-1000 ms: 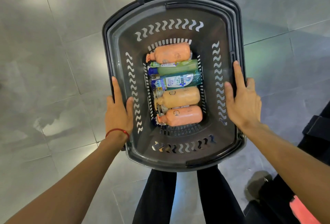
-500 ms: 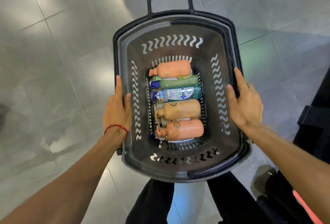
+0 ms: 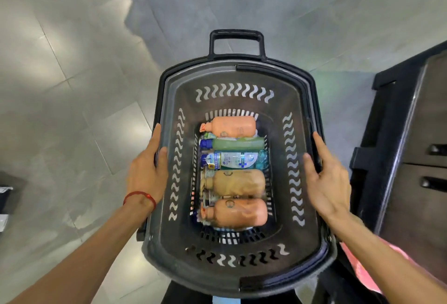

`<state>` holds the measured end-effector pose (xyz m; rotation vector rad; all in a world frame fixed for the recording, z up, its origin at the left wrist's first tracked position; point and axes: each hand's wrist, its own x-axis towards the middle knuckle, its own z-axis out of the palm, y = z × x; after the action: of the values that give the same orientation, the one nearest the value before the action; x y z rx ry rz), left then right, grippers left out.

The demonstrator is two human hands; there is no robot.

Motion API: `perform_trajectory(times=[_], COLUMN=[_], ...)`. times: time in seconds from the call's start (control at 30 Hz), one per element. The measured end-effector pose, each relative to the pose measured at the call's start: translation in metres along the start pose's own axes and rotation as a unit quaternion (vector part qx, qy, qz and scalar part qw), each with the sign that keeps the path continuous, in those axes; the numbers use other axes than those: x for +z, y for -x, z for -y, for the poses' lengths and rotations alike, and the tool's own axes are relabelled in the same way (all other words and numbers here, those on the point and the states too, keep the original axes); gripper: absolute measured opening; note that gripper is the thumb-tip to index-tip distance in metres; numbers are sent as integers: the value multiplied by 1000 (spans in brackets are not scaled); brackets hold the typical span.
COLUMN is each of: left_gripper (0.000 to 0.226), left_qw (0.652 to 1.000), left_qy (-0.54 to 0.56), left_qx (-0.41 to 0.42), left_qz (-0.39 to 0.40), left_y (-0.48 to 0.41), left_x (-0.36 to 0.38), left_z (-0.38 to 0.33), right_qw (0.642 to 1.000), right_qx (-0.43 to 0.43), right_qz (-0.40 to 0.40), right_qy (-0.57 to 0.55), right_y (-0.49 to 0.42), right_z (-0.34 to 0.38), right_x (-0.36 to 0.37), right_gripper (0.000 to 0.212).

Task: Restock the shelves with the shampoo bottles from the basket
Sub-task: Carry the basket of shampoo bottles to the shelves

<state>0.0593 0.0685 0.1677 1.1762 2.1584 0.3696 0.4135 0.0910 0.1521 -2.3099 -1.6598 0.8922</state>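
Note:
A black plastic basket (image 3: 242, 76) hangs in front of me over a grey tiled floor. My left hand (image 3: 146, 173) grips its left rim and my right hand (image 3: 326, 180) grips its right rim. Several shampoo bottles lie side by side on the basket's bottom, caps to the left: an orange bottle (image 3: 232, 127) at the far end, a green bottle (image 3: 238, 143), a blue-labelled teal bottle (image 3: 234, 160), a tan bottle (image 3: 237, 182) and another orange bottle (image 3: 238, 211) nearest me.
A dark cabinet with drawer handles (image 3: 420, 158) stands at the right edge. The basket's pull handle (image 3: 236, 35) sticks out at its far end. My dark trouser legs show below the basket.
The basket and both hands have shifted lower and to the right in view. The dark cabinet has come into sight on the right.

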Motion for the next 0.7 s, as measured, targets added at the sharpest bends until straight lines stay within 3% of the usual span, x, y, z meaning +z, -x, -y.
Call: perform_trajectory(times=[0.43, 0.7], left_gripper=[58, 55], left_qw=[996, 991], left_qy=[-15, 37], left_qx=[86, 124], left_qz=[-35, -29], left_y=[7, -69], left_x=[-62, -58], left_z=[-215, -323], right_qw=[997, 995], right_qx=[-1, 0], right_qz=[-72, -91], right_qy=[-41, -37], right_y=[-42, -135], right_z=[24, 48], right_x=[-217, -297], right_gripper=[57, 58])
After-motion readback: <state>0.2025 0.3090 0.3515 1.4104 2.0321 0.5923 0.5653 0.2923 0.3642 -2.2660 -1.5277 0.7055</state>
